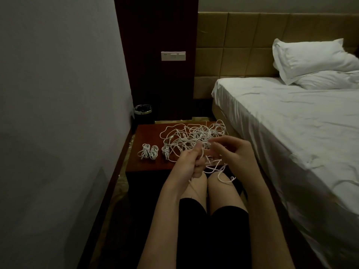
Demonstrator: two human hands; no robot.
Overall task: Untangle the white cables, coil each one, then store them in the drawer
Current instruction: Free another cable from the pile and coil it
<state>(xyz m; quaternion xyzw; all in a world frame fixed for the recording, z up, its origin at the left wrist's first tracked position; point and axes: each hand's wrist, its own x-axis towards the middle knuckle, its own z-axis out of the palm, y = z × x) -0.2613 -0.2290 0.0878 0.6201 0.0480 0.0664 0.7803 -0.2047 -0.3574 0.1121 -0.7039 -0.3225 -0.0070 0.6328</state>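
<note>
While the left hand grips a strand and the right hand's fingers pinch another, ease loops free from the tangle on the desk rather than tugging.

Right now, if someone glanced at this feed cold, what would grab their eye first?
First, the tangled white cables sprawled over the red-brown nightstand, with the left hand and right hand each with a grip on strands at its near edge. Next, the coiled bundles set neatly to the tangle's left. Then the white bed along the right.
</note>
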